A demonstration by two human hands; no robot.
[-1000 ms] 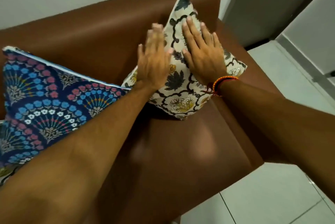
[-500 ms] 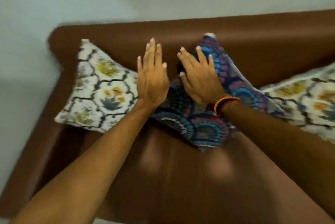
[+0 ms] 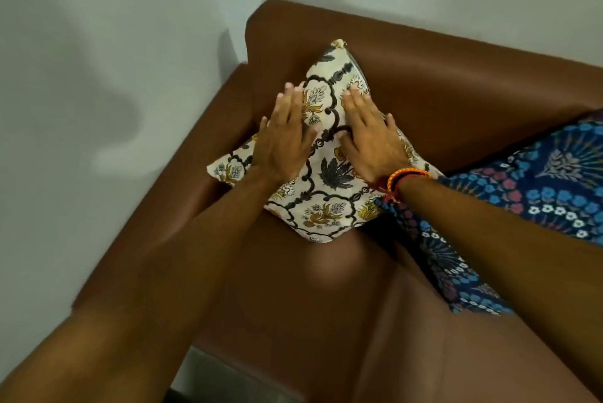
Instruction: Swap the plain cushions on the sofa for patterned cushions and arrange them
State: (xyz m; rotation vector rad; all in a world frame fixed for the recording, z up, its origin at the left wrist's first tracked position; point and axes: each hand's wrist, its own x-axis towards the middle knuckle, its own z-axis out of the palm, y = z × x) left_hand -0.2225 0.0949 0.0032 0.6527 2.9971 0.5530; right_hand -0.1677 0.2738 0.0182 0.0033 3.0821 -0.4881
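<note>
Both hands have shifted from the blue cushion, where they lay half a second ago, onto the cream cushion (image 3: 329,174) at the sofa's left end. That cushion stands on one corner like a diamond, its lower tip on the seat and its top corner leaning against the backrest, tucked into the angle where backrest meets left armrest. The left hand (image 3: 287,138) lies flat on its upper left face, fingers straight and close together, palm down. The right hand (image 3: 372,138) lies flat on the upper right face, fingers extended and slightly fanned; neither hand pinches any fabric, though the fingertips are blurred, so how hard they press is hard to judge. A braided orange, red and black wristband (image 3: 403,179) circles the right wrist. Just to the right, the blue cushion (image 3: 535,187) with its fan-and-flower print touches the cream one's right corner and runs under the right forearm, its lower corner resting on the seat. The brown leather sofa (image 3: 456,86) sits against a pale wall (image 3: 114,44), and a strip of floor (image 3: 208,373) shows below the seat's front edge.
</note>
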